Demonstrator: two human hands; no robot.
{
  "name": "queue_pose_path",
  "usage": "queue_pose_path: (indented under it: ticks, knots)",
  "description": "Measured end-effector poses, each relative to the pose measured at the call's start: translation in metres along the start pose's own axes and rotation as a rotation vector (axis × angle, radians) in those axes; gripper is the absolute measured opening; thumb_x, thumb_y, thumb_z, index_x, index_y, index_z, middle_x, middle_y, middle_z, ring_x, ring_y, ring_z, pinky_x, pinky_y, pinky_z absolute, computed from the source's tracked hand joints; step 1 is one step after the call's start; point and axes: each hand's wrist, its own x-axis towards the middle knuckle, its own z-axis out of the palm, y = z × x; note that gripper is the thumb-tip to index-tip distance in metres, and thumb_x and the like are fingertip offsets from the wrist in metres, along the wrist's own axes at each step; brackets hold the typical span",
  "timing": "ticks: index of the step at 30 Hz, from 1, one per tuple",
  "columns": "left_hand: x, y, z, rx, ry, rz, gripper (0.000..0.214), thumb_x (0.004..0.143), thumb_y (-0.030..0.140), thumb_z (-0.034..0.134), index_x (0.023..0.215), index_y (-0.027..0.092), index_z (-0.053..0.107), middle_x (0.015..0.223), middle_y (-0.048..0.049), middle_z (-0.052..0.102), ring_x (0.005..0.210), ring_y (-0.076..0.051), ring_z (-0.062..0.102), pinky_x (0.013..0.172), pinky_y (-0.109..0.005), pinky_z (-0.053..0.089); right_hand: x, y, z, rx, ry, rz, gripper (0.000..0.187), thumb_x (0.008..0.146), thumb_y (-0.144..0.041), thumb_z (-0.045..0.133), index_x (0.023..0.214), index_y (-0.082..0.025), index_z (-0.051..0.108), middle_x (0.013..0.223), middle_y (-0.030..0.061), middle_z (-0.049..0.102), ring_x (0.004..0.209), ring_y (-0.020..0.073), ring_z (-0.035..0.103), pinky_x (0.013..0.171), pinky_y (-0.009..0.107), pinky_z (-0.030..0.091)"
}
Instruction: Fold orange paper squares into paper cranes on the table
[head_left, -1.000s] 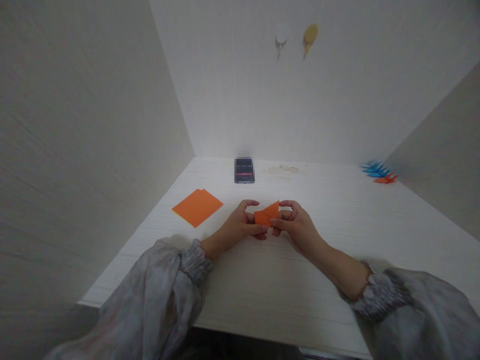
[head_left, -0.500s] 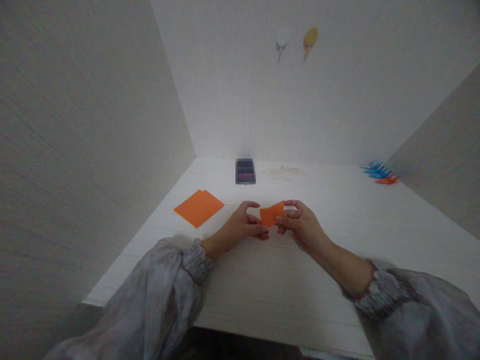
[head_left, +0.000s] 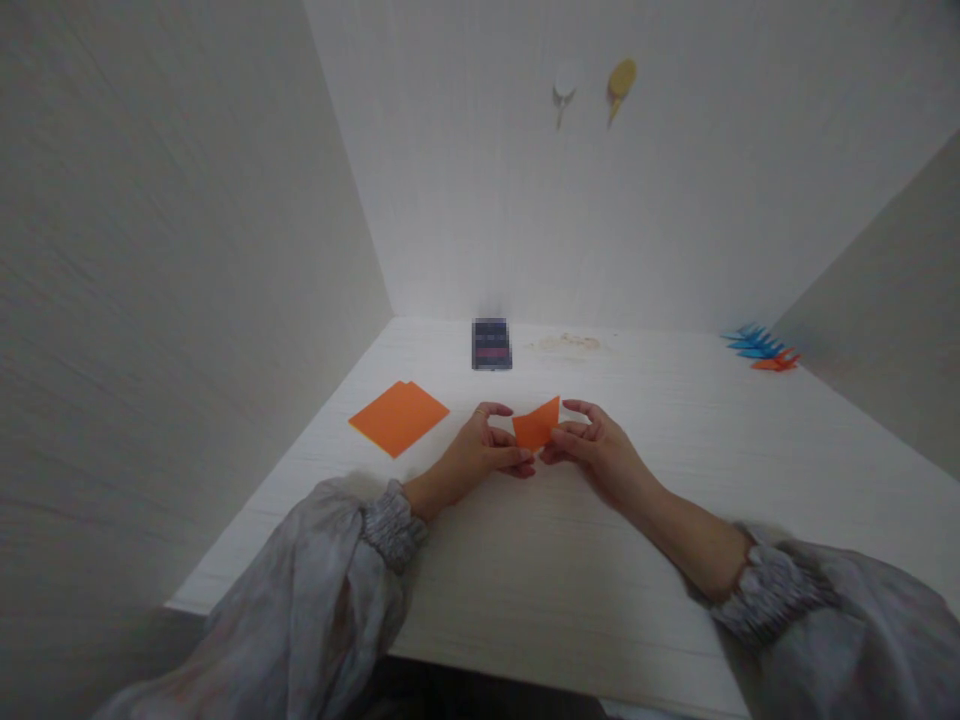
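Note:
A small folded orange paper (head_left: 537, 427) is held just above the white table (head_left: 570, 560), pinched from both sides. My left hand (head_left: 484, 450) grips its left lower edge with thumb and fingers closed on it; a ring shows on one finger. My right hand (head_left: 596, 450) pinches its right edge, fingers curled. One corner of the paper points up to the right. Both wrists rest near the table, in grey sleeves.
A stack of flat orange paper sheets (head_left: 399, 416) lies to the left. A dark phone (head_left: 491, 343) lies at the back. Several folded blue and orange paper pieces (head_left: 761, 349) sit at the back right corner. White walls enclose the table on three sides.
The folded paper has been turned between my fingers, its upper corner tipping up to the right again. My hands stayed in the same spot.

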Motion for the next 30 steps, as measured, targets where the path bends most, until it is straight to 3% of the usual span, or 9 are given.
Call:
queue_pose_path:
  ticks: [4, 8, 18, 30]
  knots:
    - [0.0006, -0.0004, 0.0015, -0.020, -0.040, 0.009, 0.057, 0.061, 0.021, 0.070, 0.099, 0.017, 0.028, 0.066, -0.0042, 0.065, 0.057, -0.017, 0.063, 0.062, -0.035, 0.050, -0.0016, 0.0017, 0.0086, -0.036, -0.008, 0.009, 0.060, 0.055, -0.014, 0.071, 0.103, -0.020, 0.035, 0.071, 0.0009, 0.066, 0.056, 0.0143, 0.060, 0.057, 0.029, 0.046]
    - [0.0000, -0.0007, 0.0032, -0.031, -0.048, 0.013, 0.055, 0.062, 0.020, 0.069, 0.098, 0.017, 0.028, 0.066, -0.0030, 0.065, 0.058, -0.016, 0.063, 0.062, -0.033, 0.050, -0.0025, 0.0018, 0.0093, -0.091, 0.019, 0.019, 0.058, 0.056, -0.016, 0.070, 0.104, -0.019, 0.037, 0.063, -0.0009, 0.065, 0.049, 0.0138, 0.058, 0.051, 0.028, 0.045]
    - [-0.0029, 0.0041, 0.0055, -0.029, -0.058, 0.020, 0.053, 0.061, 0.017, 0.069, 0.097, 0.017, 0.029, 0.065, -0.0012, 0.064, 0.055, -0.014, 0.062, 0.060, -0.030, 0.049, -0.0050, -0.0012, 0.0048, -0.048, 0.013, 0.018, 0.053, 0.064, -0.026, 0.066, 0.105, -0.017, 0.033, 0.058, 0.0017, 0.066, 0.047, 0.0173, 0.061, 0.051, 0.031, 0.048]
    - [-0.0027, 0.0032, 0.0054, -0.010, -0.034, 0.006, 0.053, 0.061, 0.017, 0.068, 0.096, 0.017, 0.029, 0.061, 0.0003, 0.062, 0.054, -0.014, 0.062, 0.060, -0.031, 0.049, -0.0058, -0.0035, 0.0028, -0.033, -0.027, 0.042, 0.060, 0.071, -0.028, 0.056, 0.120, -0.017, 0.023, 0.058, 0.0010, 0.064, 0.051, 0.0213, 0.063, 0.054, 0.036, 0.048]
